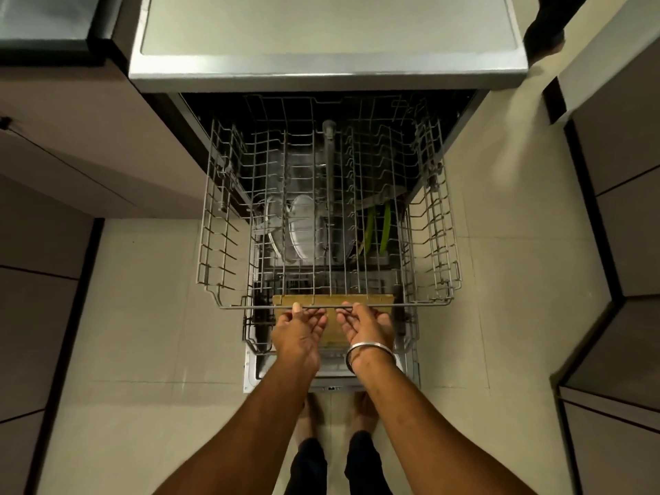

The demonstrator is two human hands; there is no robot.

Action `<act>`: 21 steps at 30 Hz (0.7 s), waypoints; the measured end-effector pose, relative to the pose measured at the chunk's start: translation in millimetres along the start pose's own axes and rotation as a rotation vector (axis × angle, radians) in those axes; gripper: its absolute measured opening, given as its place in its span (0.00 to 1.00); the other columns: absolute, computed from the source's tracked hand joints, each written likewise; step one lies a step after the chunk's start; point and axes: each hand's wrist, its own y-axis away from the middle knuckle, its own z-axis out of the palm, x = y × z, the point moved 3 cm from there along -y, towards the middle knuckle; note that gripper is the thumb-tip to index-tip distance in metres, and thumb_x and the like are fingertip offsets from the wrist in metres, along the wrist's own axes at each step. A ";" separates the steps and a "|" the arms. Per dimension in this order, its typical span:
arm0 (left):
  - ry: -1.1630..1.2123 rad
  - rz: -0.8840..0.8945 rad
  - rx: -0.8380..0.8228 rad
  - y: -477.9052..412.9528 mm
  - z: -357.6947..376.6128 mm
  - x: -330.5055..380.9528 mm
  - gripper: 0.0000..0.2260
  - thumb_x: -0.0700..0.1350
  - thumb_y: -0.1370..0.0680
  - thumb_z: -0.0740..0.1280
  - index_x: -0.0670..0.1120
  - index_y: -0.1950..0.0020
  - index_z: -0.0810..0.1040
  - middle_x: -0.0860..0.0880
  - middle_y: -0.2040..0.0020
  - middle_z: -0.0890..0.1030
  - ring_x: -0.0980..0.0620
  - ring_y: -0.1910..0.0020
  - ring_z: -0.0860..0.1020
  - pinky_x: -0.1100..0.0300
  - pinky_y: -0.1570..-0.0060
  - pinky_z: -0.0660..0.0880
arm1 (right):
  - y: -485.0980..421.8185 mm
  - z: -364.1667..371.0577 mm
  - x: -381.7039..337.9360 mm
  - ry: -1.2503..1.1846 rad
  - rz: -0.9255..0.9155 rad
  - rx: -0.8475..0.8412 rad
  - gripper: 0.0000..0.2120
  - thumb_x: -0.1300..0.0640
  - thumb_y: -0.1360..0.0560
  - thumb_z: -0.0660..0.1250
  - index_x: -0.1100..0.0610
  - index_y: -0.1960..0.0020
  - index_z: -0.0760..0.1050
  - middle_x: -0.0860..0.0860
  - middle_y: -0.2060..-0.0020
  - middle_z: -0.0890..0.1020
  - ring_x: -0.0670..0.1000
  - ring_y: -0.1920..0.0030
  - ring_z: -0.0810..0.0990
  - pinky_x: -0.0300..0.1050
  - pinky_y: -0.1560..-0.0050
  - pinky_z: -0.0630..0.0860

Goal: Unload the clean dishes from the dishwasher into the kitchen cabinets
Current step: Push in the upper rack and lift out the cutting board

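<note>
The dishwasher's upper wire rack (434, 223) is pulled out over the open door and holds no dishes. My left hand (298, 328) and my right hand (366, 326) both grip the rack's front bar (250, 306) from below, palms up, side by side. Through the wires I see the lower rack with a white plate (303, 230) standing on edge, steel plates (275, 180) behind it, and green-handled utensils (378, 226) to the right. A wooden board (285, 300) stands at the front of the lower rack, just behind my fingers.
The steel countertop (321, 37) overhangs the dishwasher at the top. Brown cabinet fronts (89, 137) line the left side and more cabinets (614, 173) the right. The open door's edge (250, 373) lies below my wrists, with beige floor tiles (143, 316) on both sides.
</note>
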 end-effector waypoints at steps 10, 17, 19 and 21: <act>-0.078 0.057 0.005 -24.2 19.9 10.9 0.07 0.41 0.14 0.60 0.37 0.40 0.70 0.35 0.59 0.81 0.42 0.64 0.82 0.53 0.65 0.85 | -26.4 17.1 -0.9 0.002 -0.010 0.004 0.20 0.69 0.29 0.68 0.73 0.38 0.69 0.68 0.57 0.84 0.61 0.60 0.85 0.46 0.63 0.82; -0.047 0.082 -0.087 -29.6 22.6 11.2 0.08 0.41 0.14 0.62 0.37 0.38 0.72 0.30 0.50 0.81 0.40 0.59 0.85 0.53 0.63 0.84 | -30.0 21.6 -8.5 -0.021 -0.039 -0.093 0.12 0.69 0.25 0.69 0.65 0.44 0.71 0.69 0.53 0.84 0.61 0.59 0.85 0.47 0.61 0.82; -0.045 0.087 -0.120 -32.7 30.5 19.9 0.08 0.41 0.15 0.62 0.38 0.39 0.72 0.31 0.51 0.82 0.40 0.59 0.85 0.53 0.62 0.84 | -35.9 31.8 -13.1 -0.016 -0.052 -0.116 0.12 0.68 0.24 0.69 0.66 0.43 0.71 0.69 0.53 0.84 0.60 0.61 0.84 0.47 0.62 0.83; -0.051 0.091 -0.148 -35.9 42.5 29.7 0.06 0.42 0.14 0.61 0.39 0.43 0.72 0.33 0.56 0.83 0.42 0.61 0.85 0.53 0.61 0.85 | -42.8 44.4 -19.3 -0.009 -0.065 -0.132 0.12 0.67 0.24 0.69 0.66 0.42 0.71 0.68 0.54 0.84 0.60 0.61 0.84 0.47 0.62 0.83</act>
